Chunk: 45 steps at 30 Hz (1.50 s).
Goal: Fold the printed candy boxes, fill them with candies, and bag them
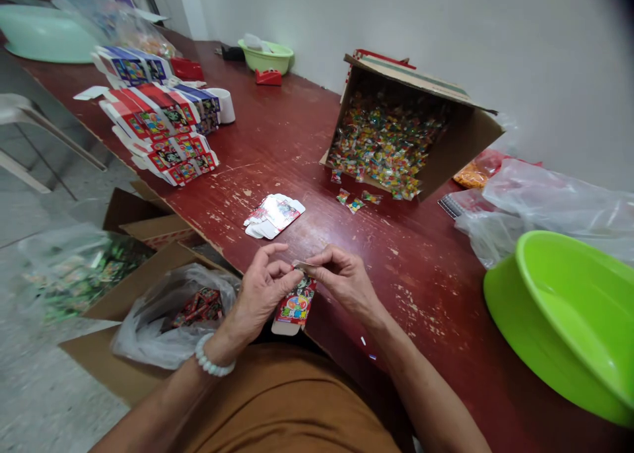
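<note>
My left hand (265,288) and right hand (341,278) meet at the near edge of the bench (297,142). The fingers of both are pressed together, pinching the top flap of a small printed carton (296,306), which hangs down between them, just off the bench edge. A bead bracelet (212,364) sits on my left wrist.

Well to the right of my hands stands a green basin (569,308). Beyond my hands and to the right, a big cardboard box (460,142) lies tipped on its side, with wrapped sweets (386,142) inside it. Far beyond my left hand is a stack (163,129) of made-up cartons. Below my left hand, off the bench, is a plastic bag (148,327) of red packs. Just beyond my hands lie a few flat blanks (274,215), and further on, near the box mouth, three loose sweets (354,202).
</note>
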Each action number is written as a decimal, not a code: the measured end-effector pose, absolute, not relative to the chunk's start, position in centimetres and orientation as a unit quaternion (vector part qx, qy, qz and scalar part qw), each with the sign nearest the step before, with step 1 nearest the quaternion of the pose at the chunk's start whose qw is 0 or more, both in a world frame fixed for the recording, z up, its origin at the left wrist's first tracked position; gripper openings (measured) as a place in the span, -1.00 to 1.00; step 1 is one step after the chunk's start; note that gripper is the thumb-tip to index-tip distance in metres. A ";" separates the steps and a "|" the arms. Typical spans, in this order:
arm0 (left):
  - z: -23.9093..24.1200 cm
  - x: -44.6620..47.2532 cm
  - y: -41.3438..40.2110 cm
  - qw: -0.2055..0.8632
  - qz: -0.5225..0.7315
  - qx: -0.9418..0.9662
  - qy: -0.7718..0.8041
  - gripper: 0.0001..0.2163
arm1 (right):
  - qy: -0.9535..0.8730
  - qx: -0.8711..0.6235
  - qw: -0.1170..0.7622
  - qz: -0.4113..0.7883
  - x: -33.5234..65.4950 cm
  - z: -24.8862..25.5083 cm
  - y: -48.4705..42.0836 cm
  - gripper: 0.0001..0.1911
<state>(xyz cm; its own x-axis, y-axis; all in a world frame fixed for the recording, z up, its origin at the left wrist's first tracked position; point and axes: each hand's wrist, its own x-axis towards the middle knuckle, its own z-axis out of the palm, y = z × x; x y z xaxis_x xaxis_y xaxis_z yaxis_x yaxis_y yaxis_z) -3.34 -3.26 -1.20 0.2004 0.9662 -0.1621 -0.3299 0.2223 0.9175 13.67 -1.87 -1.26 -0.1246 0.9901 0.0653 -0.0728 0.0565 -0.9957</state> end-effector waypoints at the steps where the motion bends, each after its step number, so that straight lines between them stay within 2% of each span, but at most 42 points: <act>1: -1.1 -3.3 -3.3 0.702 0.459 0.374 0.397 -0.50 | -0.539 -0.443 0.510 0.503 13.6 -1.3 -2.0 -0.82; 5: -1.1 -3.1 -3.6 0.795 0.361 0.302 0.383 -0.44 | -0.622 -0.436 0.484 0.434 13.4 -1.3 -2.4 -0.89; 9: -1.1 -2.6 -3.6 0.786 0.373 0.286 0.401 -0.39 | -0.630 -0.446 0.439 0.460 13.6 -1.3 -2.1 -0.82; 14: -1.1 -2.5 -3.3 0.765 0.366 0.317 0.424 -0.39 | -0.645 -0.461 0.396 0.463 14.1 -0.8 -0.9 -0.84; 19: -1.7 -3.0 -3.0 0.754 0.364 0.350 0.421 -0.38 | -0.599 -0.462 0.400 0.517 14.2 -0.4 -0.5 -0.82; 24: -2.2 -3.4 -3.0 0.766 0.361 0.364 0.388 -0.42 | -0.636 -0.454 0.395 0.484 14.4 -0.2 -1.0 -0.84; 31: -2.6 -4.0 -3.1 0.795 0.320 0.380 0.349 -0.26 | -0.619 -0.460 0.353 0.530 15.1 0.3 -1.1 -0.85; 35: -2.4 -4.0 -3.1 0.786 0.336 0.382 0.350 -0.30 | -0.626 -0.422 0.371 0.541 15.0 0.8 -1.5 -0.82; 41: -3.0 -3.1 -3.0 0.744 0.395 0.380 0.382 -0.42 | -0.633 -0.434 0.442 0.464 14.0 -1.4 -2.4 -0.88; 45: -3.3 -2.9 -2.6 0.705 0.407 0.431 0.389 -0.45 | -0.669 -0.434 0.403 0.450 14.0 -1.6 -1.7 -0.89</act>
<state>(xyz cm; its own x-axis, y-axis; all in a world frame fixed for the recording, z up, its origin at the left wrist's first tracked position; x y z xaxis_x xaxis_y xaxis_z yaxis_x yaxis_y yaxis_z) -2.89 -2.59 -3.27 0.3651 0.9096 -0.1983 -0.2393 0.2975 0.9243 14.02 -1.71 -1.61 -0.2988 0.9427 0.1482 0.2187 0.2188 -0.9509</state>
